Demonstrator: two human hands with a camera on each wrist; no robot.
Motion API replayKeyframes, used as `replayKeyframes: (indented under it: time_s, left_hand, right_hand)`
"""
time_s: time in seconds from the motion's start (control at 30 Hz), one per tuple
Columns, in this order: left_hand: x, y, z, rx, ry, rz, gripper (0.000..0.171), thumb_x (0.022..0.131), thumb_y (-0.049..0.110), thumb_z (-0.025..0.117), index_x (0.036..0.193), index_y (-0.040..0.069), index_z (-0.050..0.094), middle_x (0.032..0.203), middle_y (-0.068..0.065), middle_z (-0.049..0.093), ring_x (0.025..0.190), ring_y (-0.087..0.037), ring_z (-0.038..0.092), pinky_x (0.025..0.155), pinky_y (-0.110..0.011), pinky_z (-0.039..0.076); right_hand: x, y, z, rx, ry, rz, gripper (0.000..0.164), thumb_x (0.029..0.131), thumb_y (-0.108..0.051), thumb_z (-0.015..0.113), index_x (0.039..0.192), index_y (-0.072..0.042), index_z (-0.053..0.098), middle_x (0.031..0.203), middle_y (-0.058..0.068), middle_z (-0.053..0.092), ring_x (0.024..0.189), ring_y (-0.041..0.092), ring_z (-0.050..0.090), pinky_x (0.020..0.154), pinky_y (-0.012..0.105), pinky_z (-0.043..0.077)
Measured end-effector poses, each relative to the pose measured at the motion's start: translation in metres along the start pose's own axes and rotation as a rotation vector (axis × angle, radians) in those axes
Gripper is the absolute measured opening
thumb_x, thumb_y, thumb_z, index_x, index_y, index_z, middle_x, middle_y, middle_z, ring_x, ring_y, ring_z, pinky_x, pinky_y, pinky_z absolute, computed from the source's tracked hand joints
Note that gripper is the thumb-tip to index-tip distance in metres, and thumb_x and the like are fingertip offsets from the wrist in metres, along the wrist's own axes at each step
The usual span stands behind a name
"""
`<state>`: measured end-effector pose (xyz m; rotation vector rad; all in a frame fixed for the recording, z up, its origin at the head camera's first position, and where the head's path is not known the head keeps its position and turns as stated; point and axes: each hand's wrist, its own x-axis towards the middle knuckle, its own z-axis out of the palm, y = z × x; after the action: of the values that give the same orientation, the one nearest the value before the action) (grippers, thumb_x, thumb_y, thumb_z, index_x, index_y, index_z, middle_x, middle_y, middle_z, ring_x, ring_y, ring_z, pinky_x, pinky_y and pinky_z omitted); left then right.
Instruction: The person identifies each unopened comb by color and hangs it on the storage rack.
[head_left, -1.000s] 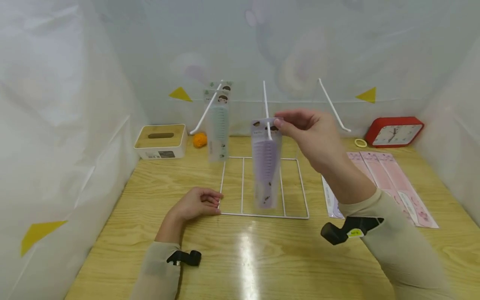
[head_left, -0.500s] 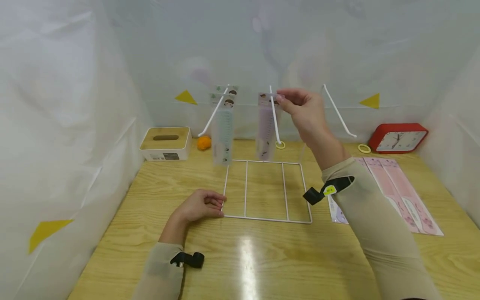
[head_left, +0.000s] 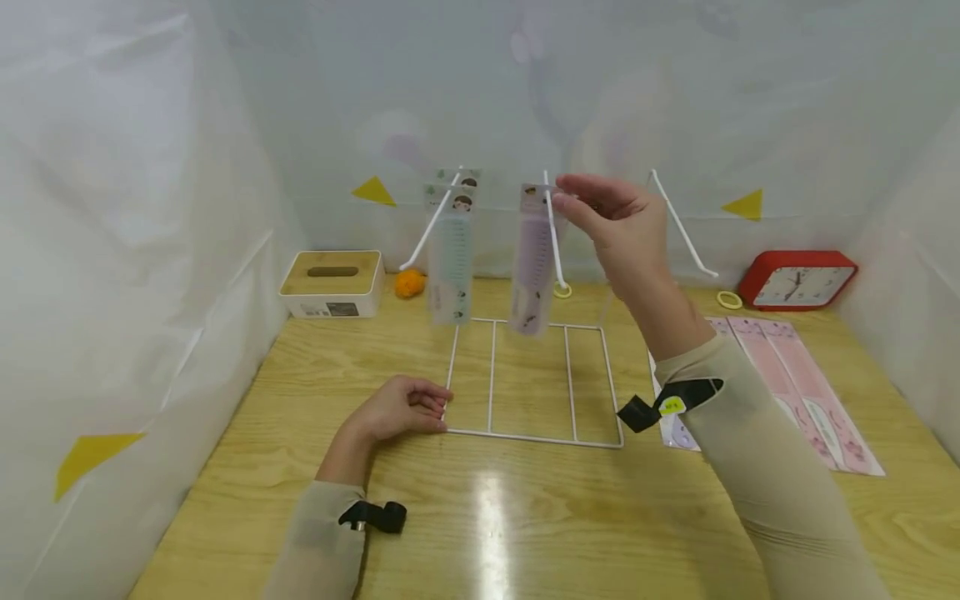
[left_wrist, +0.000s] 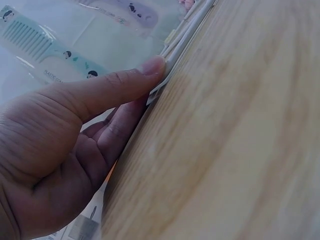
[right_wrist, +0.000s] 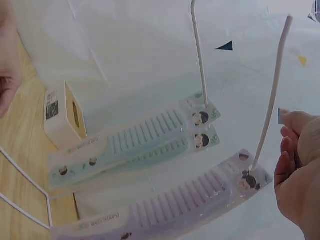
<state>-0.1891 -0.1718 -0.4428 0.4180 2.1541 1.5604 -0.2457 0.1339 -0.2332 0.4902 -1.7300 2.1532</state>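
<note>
My left hand (head_left: 399,408) pinches the white wire rack (head_left: 525,437) at the left side of its base, thumb on the wire in the left wrist view. A packaged purple comb (right_wrist: 185,200) hangs from the rack's middle hook (head_left: 553,237). My right hand (head_left: 626,225) is beside the top of that package. In the right wrist view, its fingers (right_wrist: 286,160) are loosely bent and apart from the package, holding nothing. Two packaged green combs (right_wrist: 145,137) hang one behind the other on the left hook (head_left: 431,225).
Several pink packaged combs (head_left: 806,375) lie at the right, with a purple package (head_left: 678,435) partly under my forearm. Behind them are a red clock (head_left: 798,281) and a yellow ring (head_left: 729,300). A tissue box (head_left: 330,285) and an orange ball (head_left: 409,284) stand back left.
The purple comb has moved back along the middle hook with my right hand, which has since come away from it slightly. My left hand keeps its hold on the rack.
</note>
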Motion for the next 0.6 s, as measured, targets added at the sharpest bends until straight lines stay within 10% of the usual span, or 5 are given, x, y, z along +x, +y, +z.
replayKeyframes:
  time_s: [0.6]
  left_hand:
    - [0.001,-0.001,0.001,0.002,0.001,0.002,0.046,0.08,-0.001,0.08,0.123,-0.006,0.065,0.104,-0.019,0.07,0.09,-0.014,0.069,0.083,-0.025,0.059]
  right_hand:
    - [-0.099,-0.009,-0.018,0.196,-0.1,0.066,0.031,0.087,0.016,0.066,0.102,-0.008,0.079,0.1,0.002,0.077,0.094,0.013,0.071,0.085,0.022,0.058]
